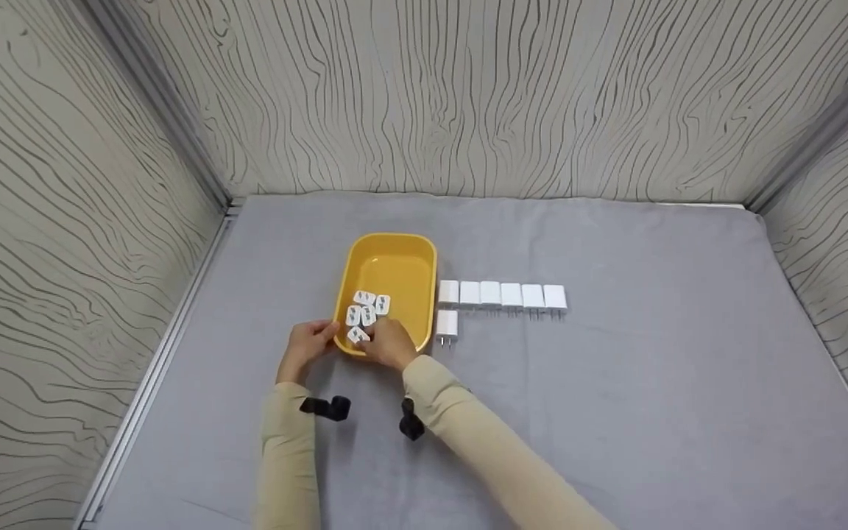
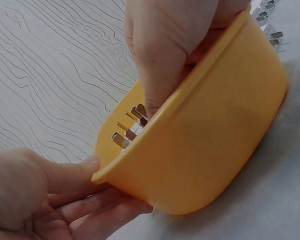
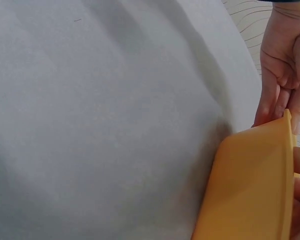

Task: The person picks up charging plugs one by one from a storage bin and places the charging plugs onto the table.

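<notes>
A yellow plastic bin point(image 1: 408, 274) stands on the grey cloth with several white plug adapters point(image 1: 364, 298) in its near left part, prongs up. My left hand point(image 1: 308, 344) grips the bin's near left corner, thumb over the rim and fingers beneath it. The right hand point(image 1: 391, 344) reaches down over the near rim into the bin, close to the nearest adapter point(image 1: 357, 335). In the left wrist view, metal prongs point(image 2: 122, 140) show beside the right hand, but its fingertips are hidden. Bin wall and left hand also appear in the right wrist view.
Right of the bin, several white adapters point(image 1: 511, 294) stand side by side in a row, prongs toward me. One more adapter point(image 1: 447, 324) lies below the row's left end, close to the bin. Wood-grain patterned walls point(image 1: 439, 96) enclose the cloth-covered table point(image 1: 652, 383).
</notes>
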Available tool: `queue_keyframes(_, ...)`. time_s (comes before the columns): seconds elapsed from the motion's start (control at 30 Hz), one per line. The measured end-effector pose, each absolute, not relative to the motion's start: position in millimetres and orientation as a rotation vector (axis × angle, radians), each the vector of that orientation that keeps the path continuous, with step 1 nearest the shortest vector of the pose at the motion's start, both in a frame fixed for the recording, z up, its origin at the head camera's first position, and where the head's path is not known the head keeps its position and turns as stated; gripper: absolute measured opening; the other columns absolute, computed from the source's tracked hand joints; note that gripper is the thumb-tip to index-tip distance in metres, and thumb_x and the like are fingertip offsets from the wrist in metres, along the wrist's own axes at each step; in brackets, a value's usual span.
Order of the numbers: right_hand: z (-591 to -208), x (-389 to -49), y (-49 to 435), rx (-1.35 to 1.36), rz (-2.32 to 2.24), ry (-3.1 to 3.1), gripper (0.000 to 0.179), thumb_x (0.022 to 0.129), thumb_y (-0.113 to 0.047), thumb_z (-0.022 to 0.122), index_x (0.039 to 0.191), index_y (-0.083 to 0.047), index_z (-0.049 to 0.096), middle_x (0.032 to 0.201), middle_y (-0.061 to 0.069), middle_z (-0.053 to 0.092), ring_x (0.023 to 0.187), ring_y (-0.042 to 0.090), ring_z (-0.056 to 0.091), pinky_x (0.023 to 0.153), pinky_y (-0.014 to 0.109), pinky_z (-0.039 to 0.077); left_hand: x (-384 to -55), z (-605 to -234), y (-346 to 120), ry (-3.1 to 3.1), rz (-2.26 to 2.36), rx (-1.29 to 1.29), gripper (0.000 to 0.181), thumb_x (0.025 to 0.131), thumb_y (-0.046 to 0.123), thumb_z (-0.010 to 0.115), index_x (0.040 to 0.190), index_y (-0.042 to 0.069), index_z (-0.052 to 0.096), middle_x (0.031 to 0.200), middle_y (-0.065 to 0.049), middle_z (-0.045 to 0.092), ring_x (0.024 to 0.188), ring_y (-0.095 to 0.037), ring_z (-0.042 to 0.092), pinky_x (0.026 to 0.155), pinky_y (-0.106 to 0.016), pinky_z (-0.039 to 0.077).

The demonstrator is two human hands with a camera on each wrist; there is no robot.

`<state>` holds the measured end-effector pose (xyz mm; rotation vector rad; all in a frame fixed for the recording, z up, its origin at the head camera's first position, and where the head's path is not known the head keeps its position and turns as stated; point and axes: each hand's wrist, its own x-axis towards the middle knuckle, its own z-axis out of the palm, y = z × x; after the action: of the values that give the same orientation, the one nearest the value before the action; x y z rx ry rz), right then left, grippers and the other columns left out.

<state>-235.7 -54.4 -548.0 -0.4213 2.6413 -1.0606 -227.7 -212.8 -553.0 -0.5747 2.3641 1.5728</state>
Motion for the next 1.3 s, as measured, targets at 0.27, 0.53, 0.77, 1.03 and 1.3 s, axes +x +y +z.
queue_keyframes(0.27, -540, -241, -50, -0.366, -0.916, 2.645, 0.018, 0.081, -0.017, 0.074, 0.076, 0.000, 0.074, 0.070, 0.007, 0.065, 0.065, 0.016, 0.044, 0.059, 0.024, 0.035, -228, -553, -212, 2.370, 1.536, -0.579, 0.036, 0.100, 0.018, 0.051, 0.126, -0.006, 0.059, 0.127, -0.026, 0.062, 0.095, -0.016, 0.063, 0.090, -0.032, 0.056)
queue_keyframes(0.53, -534, -241, -44, -0.419, -0.837, 2.654, 0.015, 0.080, -0.016, 0.076, 0.077, -0.001, 0.074, 0.085, 0.013, 0.074, 0.072, 0.018, 0.048, 0.069, 0.029, 0.046, -228, -555, -213, 2.380, 1.574, -0.578, 0.035, 0.099, 0.015, 0.053, 0.123, -0.009, 0.061, 0.125, -0.027, 0.063, 0.083, -0.009, 0.063, 0.077, -0.023, 0.056)
queue_keyframes(0.77, -536, -248, -37, -0.444, -0.799, 2.652, 0.015, 0.077, -0.012, 0.076, 0.078, -0.001, 0.066, 0.082, 0.013, 0.070, 0.077, 0.023, 0.055, 0.073, 0.035, 0.050, -228, -554, -212, 2.375, 1.569, -0.586, 0.035, 0.099, 0.015, 0.053, 0.123, -0.009, 0.060, 0.124, -0.027, 0.063, 0.085, -0.009, 0.062, 0.082, -0.027, 0.057)
queue_keyframes(1.03, -546, -247, -32, -0.527, -0.809, 2.690, 0.016, 0.077, -0.011, 0.077, 0.086, -0.005, 0.064, 0.079, 0.011, 0.069, 0.074, 0.023, 0.059, 0.068, 0.033, 0.050, -228, -553, -212, 2.379, 1.545, -0.589, 0.036, 0.099, 0.016, 0.052, 0.125, -0.008, 0.059, 0.127, -0.026, 0.062, 0.088, -0.011, 0.063, 0.088, -0.032, 0.056)
queue_keyframes(1.3, -535, -235, -27, -0.573, -0.805, 2.727, 0.008, 0.081, -0.006, 0.071, 0.084, 0.000, 0.067, 0.082, 0.017, 0.072, 0.071, 0.022, 0.055, 0.066, 0.034, 0.049, -227, -553, -213, 2.370, 1.557, -0.566, 0.036, 0.100, 0.016, 0.051, 0.127, -0.008, 0.058, 0.129, -0.027, 0.060, 0.094, -0.015, 0.064, 0.089, -0.032, 0.056)
